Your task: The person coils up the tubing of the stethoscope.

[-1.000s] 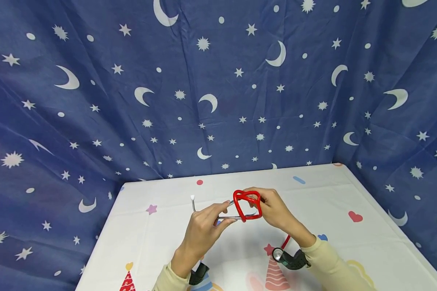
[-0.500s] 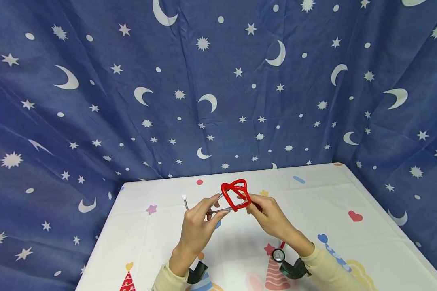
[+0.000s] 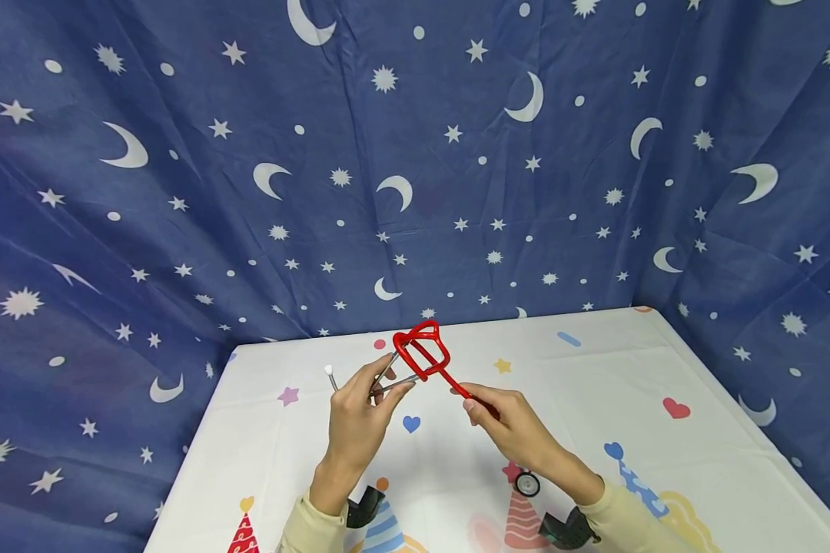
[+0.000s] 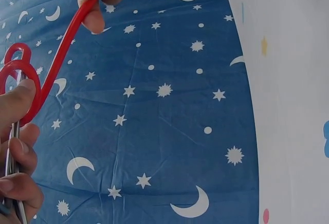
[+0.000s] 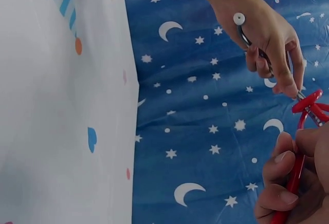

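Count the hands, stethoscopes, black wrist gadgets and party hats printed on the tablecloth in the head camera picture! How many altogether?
Hands: 2 (left hand, right hand)
Stethoscope: 1
Black wrist gadgets: 2
Printed party hats: 4
Total: 9

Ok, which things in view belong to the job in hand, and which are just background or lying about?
Part of the job:
red tubing, looped, pinched by the right hand
metal ear tubes, gripped by the left hand
white ear tip
round chest piece

Just around it:
white tablecloth, its shapes only printed
starry curtain
black wrist gear
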Motion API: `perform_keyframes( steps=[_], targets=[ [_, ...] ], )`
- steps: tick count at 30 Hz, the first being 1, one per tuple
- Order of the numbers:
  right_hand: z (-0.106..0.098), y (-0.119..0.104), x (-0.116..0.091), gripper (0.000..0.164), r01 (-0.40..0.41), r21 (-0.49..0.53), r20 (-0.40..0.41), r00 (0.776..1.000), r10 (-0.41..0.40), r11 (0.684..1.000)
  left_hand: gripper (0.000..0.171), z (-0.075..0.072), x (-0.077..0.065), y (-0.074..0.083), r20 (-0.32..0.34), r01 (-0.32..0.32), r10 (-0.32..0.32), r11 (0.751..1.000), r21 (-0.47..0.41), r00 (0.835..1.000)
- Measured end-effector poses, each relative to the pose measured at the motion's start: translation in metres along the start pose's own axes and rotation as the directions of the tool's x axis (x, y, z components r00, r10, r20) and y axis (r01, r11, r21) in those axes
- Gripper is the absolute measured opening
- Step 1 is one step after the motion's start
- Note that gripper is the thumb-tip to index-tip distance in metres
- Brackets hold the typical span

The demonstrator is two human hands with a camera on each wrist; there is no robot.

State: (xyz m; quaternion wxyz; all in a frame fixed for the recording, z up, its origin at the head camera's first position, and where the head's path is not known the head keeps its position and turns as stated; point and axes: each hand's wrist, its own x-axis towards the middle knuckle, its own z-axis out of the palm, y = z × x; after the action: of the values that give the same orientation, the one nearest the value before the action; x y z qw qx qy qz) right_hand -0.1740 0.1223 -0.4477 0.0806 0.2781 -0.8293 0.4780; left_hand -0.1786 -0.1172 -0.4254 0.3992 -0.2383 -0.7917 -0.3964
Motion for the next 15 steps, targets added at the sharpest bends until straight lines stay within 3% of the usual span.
perform_keyframes(
  steps=[5,15],
  targets=[
    [0.002,-0.001,-0.002,0.026,0.035,0.008,0.004,0.999,-0.035,0.999,0.046,-0.002,0.001,0.000,0.001,0.022,-0.022,1.000,0.019,1.000],
    [0.005,-0.006,-0.011,0.027,-0.004,0.011,0.044,0.999,0.003,1.000,0.045,-0.002,0.001,-0.007,-0.034,0.064,-0.063,0.997,0.031,0.997]
  ],
)
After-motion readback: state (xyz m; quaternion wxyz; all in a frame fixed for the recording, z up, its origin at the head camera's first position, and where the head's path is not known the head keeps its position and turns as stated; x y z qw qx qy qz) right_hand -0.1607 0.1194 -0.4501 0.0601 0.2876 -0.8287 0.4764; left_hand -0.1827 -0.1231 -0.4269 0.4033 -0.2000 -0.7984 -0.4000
